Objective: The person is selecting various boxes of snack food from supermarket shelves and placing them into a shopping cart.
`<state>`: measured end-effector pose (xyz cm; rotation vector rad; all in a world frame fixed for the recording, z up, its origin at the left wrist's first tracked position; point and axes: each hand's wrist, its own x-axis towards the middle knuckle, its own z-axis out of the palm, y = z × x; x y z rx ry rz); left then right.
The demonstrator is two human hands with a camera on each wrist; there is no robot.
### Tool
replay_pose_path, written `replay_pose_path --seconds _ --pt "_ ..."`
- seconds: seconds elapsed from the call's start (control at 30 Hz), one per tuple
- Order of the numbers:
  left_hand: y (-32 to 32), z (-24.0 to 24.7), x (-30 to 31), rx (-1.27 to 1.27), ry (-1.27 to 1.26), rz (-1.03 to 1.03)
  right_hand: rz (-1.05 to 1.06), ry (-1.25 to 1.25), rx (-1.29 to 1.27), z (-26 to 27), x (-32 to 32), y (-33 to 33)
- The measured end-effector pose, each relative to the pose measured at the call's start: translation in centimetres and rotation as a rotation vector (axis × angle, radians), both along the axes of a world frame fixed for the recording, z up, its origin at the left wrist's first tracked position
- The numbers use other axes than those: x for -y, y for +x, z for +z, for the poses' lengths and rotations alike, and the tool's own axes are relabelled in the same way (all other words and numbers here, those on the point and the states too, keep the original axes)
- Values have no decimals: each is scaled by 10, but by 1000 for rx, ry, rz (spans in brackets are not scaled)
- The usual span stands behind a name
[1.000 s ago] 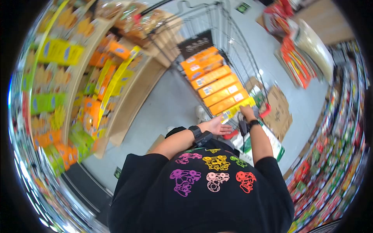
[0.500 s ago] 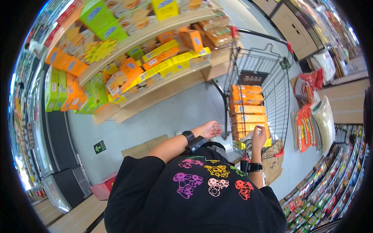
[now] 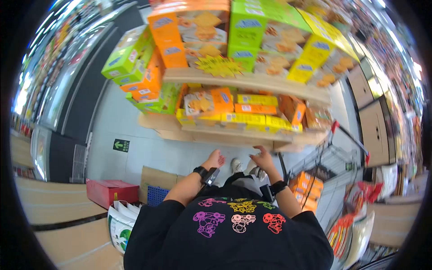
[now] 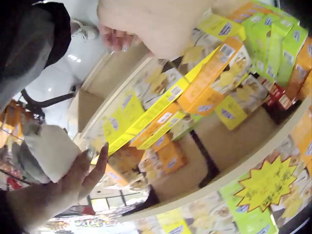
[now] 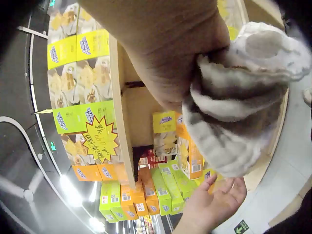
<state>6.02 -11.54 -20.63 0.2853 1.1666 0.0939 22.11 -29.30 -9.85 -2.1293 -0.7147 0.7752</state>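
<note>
My left hand (image 3: 215, 159) hangs in front of the low shelf with relaxed fingers and nothing in it; its palm shows in the right wrist view. To its right, my right hand (image 3: 264, 160) holds a bunched white-grey cloth (image 5: 239, 102), with one finger sticking out in the left wrist view. Ahead of both hands, the lower shelf carries yellow boxes (image 3: 245, 119) in a row along its front. Behind them lie orange boxes (image 3: 220, 101), some tilted. Both hands are apart from these boxes.
A wire shopping cart (image 3: 335, 155) with orange boxes (image 3: 308, 186) stands at my right. Green and orange boxes are stacked left of the wooden shelf (image 3: 252, 82). Behind at left are a red box (image 3: 110, 191), a blue basket (image 3: 157, 195) and white bags (image 3: 119, 225).
My view has turned left from the cart to the shelf. The right hand, earlier at a yellow box in the cart, has come away from it. The left hand stays empty.
</note>
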Motion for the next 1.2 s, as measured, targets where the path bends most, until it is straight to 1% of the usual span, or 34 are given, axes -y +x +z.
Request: replay_pose_path --seconds 0.03,0.07,0.1,0.13,0.17,0.2,0.23,0.27,0.3,0.33,0.37,0.4,0.43,0.5,0.53,0.57,0.6,0.63,0.67,0.7,0.73,0.77,0.8,0.83,0.87,0.93,0.97,1.07,1.1,1.13,1.17,1.2 --pt "-4 -16 -18 -31 -15 91 35 10 -95 -1 -24 10" --pt "-9 -33 -37 -58 -25 194 43 135 44 -13 -43 20" --pt "-14 -46 -55 -54 35 188 63 265 -124 -16 -64 31" --pt "-11 -26 -69 -158 128 225 104 88 -250 -38 -83 55" --pt "-9 -19 -83 -212 143 322 185 33 2 -51 -105 71" --pt "-11 -22 -97 -184 289 302 231 228 -248 -83 -125 92" --pt "-13 -25 -115 -215 440 160 183 207 -259 -102 -147 106" --pt "-17 -28 -132 -259 587 9 145 283 -308 -120 -166 119" --pt "-16 -36 -143 -356 698 -72 174 247 -325 -111 -187 127" --pt "-14 -43 -154 -465 802 -153 120 219 -342 -127 -206 138" --pt "-7 -55 -165 -617 874 -153 118 213 -273 -131 -222 146" --pt "1 -57 -183 -774 940 -155 111 210 -207 -136 -239 152" --pt "10 -40 -192 -811 931 -106 99 207 -145 -141 -256 156" --pt "27 18 -185 -884 910 -16 264 299 -183 -139 -280 164" --pt "30 29 -191 -904 920 -57 334 392 -85 -141 -285 165" --pt "34 31 -194 -921 928 -95 398 486 15 -144 -289 166" --pt "38 28 -199 -935 939 -124 436 528 86 -147 -295 166" --pt "39 19 -204 -936 979 -138 450 531 113 -149 -302 166" --pt "41 17 -208 -907 1023 -193 456 505 106 -151 -310 164" --pt "43 20 -210 -890 923 -135 462 464 75 -149 -318 165" --pt "47 63 -205 -840 981 -325 467 424 42 -148 -326 165" --pt "46 51 -209 -829 1003 -335 474 390 11 -145 -334 167" --pt "49 8 -221 -932 935 -183 479 361 -12 -140 -342 169" --pt "41 4 -231 -887 1073 -651 482 331 -39 -136 -348 171" --pt "37 9 -238 -743 1150 -794 482 314 -60 -132 -355 173" --pt "42 -79 -270 -881 1255 -904 479 273 -104 -128 -361 176" --pt "52 -49 -259 -943 1212 -868 476 255 -130 -127 -362 178" --pt "50 -54 -263 -965 866 -655 475 215 -203 -124 -362 182" --pt "49 -55 -260 -954 855 -623 474 208 -226 -124 -360 184" --pt "49 -47 -255 -928 969 -664 471 198 -253 -123 -359 185" --pt "49 -39 -252 -915 1192 -784 468 192 -280 -123 -356 186" --pt "51 -30 -249 -966 1476 -925 462 186 -302 -123 -353 187"
